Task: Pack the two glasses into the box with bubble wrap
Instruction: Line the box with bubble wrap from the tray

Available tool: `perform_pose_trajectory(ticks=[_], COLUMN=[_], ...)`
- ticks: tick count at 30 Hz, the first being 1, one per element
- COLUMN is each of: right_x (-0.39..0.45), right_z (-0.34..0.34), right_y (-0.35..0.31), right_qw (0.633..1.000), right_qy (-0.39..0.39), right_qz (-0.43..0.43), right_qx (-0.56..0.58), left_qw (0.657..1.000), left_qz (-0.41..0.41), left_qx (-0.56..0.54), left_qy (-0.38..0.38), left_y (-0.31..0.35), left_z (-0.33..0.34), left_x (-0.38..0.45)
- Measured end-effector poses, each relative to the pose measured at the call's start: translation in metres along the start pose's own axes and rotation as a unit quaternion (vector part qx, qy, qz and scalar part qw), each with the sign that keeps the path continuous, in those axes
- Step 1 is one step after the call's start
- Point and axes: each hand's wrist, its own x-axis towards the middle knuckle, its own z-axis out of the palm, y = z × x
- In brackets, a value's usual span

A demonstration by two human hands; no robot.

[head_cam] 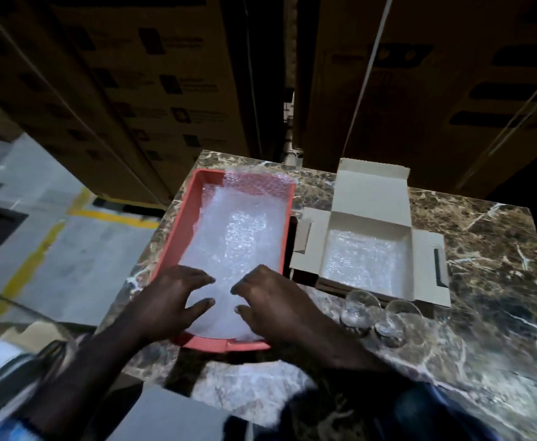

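My left hand (171, 300) and right hand (273, 300) lie nearest, both on the near end of the bubble wrap (229, 249) stacked in the pink tray (178, 230). Their fingers are spread and lightly bent on the top sheet; neither grip has closed on it yet. The wrap looks light, soft and slick, so I would pinch one sheet at its near edge to peel it off the others. The two glasses (378, 316) stand on the marble bench (483, 281) just right of my right hand, near the front of the open cardboard box (369, 249), which already has wrap lining its floor. They are fragile and smooth, best held round the bowl.
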Motion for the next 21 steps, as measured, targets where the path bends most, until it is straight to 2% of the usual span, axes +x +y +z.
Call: perform_pose_trajectory(ticks=[5, 9, 16, 21], right_x=[0.033, 0.047, 0.059, 0.057], right_z=[0.035, 0.047, 0.055, 0.051], right_y=[-0.012, -0.007, -0.003, -0.001], right_qw=[0.993, 0.986, 0.984, 0.99], right_qy=[-0.075, -0.096, -0.083, -0.007], right_qz=[0.055, 0.1, 0.121, 0.128], right_qx=[-0.073, -0.088, -0.102, -0.057], left_qw=[1.0, 0.998, 0.998, 0.992], left_qz=[-0.014, -0.028, -0.042, -0.055], left_qx=[-0.006, -0.038, -0.055, -0.1], left_qy=[-0.025, -0.03, -0.003, 0.061], left_y=[-0.014, -0.014, -0.026, -0.031], left_z=[0.008, 0.009, 0.018, 0.018], left_x=[-0.007, -0.006, -0.006, -0.007])
